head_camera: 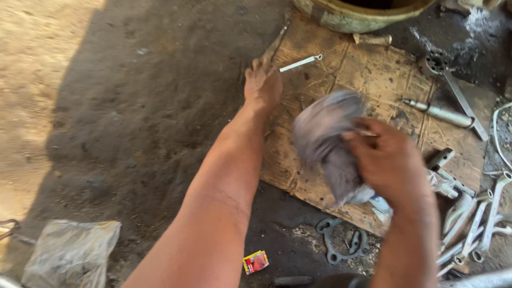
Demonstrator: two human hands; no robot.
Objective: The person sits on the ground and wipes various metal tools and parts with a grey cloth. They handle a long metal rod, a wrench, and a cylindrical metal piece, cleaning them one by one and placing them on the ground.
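Observation:
My left hand reaches out over the left edge of a worn wooden board on the ground, fingers closed around one end of a thin white metal rod that sticks out to the right. My right hand is over the middle of the board, gripping a grey rag that is blurred with motion. Whether something is wrapped inside the rag is hidden.
Several wrenches lie in a heap at the board's right edge. A metal shaft tool and a long spanner rest at the back right. A gasket, a small red packet, a plastic bag, a yellowish tub and a pipe surround the board.

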